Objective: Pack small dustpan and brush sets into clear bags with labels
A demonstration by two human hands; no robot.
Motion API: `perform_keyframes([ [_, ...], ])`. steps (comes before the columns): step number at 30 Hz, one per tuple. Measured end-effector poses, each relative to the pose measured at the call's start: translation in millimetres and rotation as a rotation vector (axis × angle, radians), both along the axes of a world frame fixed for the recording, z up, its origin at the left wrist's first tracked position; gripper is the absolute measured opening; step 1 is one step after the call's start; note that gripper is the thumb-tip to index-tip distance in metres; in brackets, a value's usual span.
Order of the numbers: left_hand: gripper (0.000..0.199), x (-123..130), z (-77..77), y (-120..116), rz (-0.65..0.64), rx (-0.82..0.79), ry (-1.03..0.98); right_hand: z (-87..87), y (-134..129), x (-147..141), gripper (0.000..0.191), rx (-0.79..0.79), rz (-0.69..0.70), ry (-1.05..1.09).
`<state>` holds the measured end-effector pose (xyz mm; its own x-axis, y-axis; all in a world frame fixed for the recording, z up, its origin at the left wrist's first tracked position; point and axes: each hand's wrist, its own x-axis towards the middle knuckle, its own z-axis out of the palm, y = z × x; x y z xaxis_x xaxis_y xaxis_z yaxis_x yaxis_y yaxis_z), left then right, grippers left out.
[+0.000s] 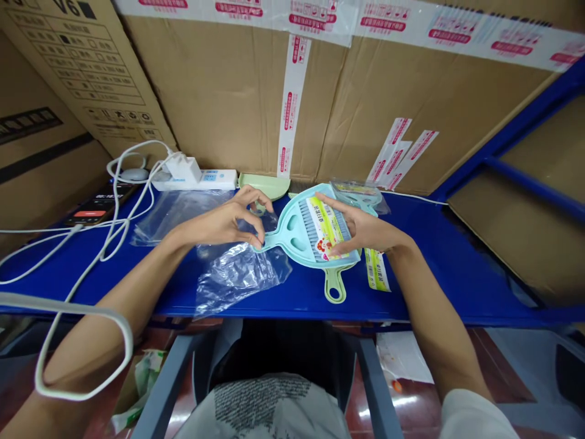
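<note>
White cable (119,219) loops down the left side of the frame, past a dark phone (94,204) and a power strip (214,179) at upper left. Clear plastic bags (237,274) lie flat on the blue table (159,280), beneath and beside the left hand (249,216). That hand's thumb and fingers pinch the handle end of the light blue dustpan (292,228), which is at the centre of the frame, between the hands. Behind it sits a pale green dustpan (267,185). A bristled brush (311,228) and a yellow-green label (325,228) lie in the blue pan; a green handle (335,286) pokes out below its lower edge. The right hand (361,228) is spread wide, its fingers and thumb touching the label. Right of centre, a bagged blue item (359,194) lies behind this hand, and another label (377,271) lies beneath its wrist.
</note>
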<state>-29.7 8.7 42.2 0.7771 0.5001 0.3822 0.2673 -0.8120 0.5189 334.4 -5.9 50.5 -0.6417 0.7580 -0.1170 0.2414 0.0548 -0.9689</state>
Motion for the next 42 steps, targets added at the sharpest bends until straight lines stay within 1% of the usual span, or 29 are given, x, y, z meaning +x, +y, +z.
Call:
perform_keyframes([
  [3, 0.006, 9.2, -3.2, -3.5, -0.06, -0.032, -0.038, 3.9, -6.2, -9.4, 0.136, -0.063, 0.033, 0.012],
  [6, 0.005, 16.5, -3.9, -8.0, -0.084, -0.06, -0.066, 4.8, -11.4, -19.7, 0.132, -0.103, 0.103, 0.003],
  [9, 0.006, 20.9, -4.0, -12.0, -0.109, -0.11, -0.092, -1.5, -13.4, -29.9, 0.132, -0.161, 0.195, -0.015],
  [12, 0.006, 24.3, -6.0, -14.5, -0.141, -0.12, -0.085, -9.5, -13.7, -38.5, 0.133, -0.201, 0.217, -0.013],
  [14, 0.007, 26.6, -8.0, -15.8, -0.14, -0.085, -0.088, -13.5, -14.2, -43.3, 0.135, -0.185, 0.189, 0.014],
  [16, 0.009, 29.1, -9.6, -17.4, -0.118, -0.042, -0.122, -16.9, -15.6, -48.4, 0.138, -0.151, 0.141, 0.059],
  [18, 0.008, 32.0, -10.4, -19.3, -0.091, 0.001, -0.169, -21.5, -17.9, -55.0, 0.14, -0.128, 0.123, 0.092],
  [20, 0.007, 35.3, -10.4, -21.3, -0.066, 0.038, -0.192, -27.7, -21.1, -62.9, 0.138, -0.104, 0.161, 0.101],
  [22, 0.012, 36.7, -8.5, -22.7, -0.041, 0.063, -0.179, -34.7, -24.6, -70.9, 0.131, -0.076, 0.217, 0.119],
  [24, 0.026, 32.7, -3.8, -22.5, 0.001, 0.085, -0.17, -40.6, -27.0, -76.7, 0.127, -0.075, 0.226, 0.158],
  [26, 0.036, 21.1, 3.3, -19.0, 0.106, 0.13, -0.23, -43.7, -27.0, -78.6, 0.133, -0.109, 0.17, 0.199],
  [27, 0.036, 12.9, 6.8, -15.5, 0.2, 0.157, -0.306, -44.0, -26.1, -78.1, 0.138, -0.116, 0.121, 0.216],
  [28, 0.034, 3.9, 9.6, -10.9, 0.319, 0.179, -0.408, -43.3, -24.6, -76.8, 0.143, -0.106, 0.065, 0.232],
  [29, 0.031, -5.0, 11.3, -5.3, 0.458, 0.188, -0.551, -41.8, -22.7, -74.8, 0.148, -0.075, 0.006, 0.248],
  [30, 0.028, -12.7, 11.6, 0.8, 0.575, 0.148, -0.684, -39.6, -20.7, -72.5, 0.152, -0.026, -0.049, 0.264],
  [31, 0.029, -18.6, 10.6, 6.9, 0.628, 0.056, -0.794, -36.9, -18.8, -70.0, 0.154, 0.031, -0.095, 0.276],
  [32, 0.031, -22.1, 8.5, 12.3, 0.636, -0.091, -0.872, -33.8, -17.2, -67.5, 0.155, 0.087, -0.132, 0.285],
  [33, 0.035, -23.1, 5.8, 16.3, 0.598, -0.291, -0.89, -30.7, -15.9, -65.1, 0.155, 0.132, -0.16, 0.288],
  [34, 0.038, -21.9, 3.0, 18.5, 0.525, -0.488, -0.867, -27.7, -15.0, -63.0, 0.156, 0.165, -0.182, 0.287],
  [35, 0.041, -18.8, 0.8, 18.9, 0.438, -0.65, -0.833, -25.0, -14.6, -61.2, 0.156, 0.184, -0.198, 0.28],
  [36, 0.043, -14.7, -0.5, 17.5, 0.349, -0.774, -0.792, -22.8, -14.4, -59.6, 0.157, 0.194, -0.209, 0.272],
  [37, 0.045, -10.1, -0.9, 14.8, 0.276, -0.85, -0.765, -21.0, -14.6, -58.4, 0.158, 0.199, -0.217, 0.267],
  [39, 0.048, -1.6, 0.6, 7.9, 0.196, -0.911, -0.763, -18.9, -15.4, -56.6, 0.159, 0.196, -0.219, 0.27],
  [42, 0.05, 6.7, 3.5, -0.1, 0.204, -0.921, -0.828, -17.9, -17.0, -55.9, 0.16, 0.179, -0.211, 0.28],
])
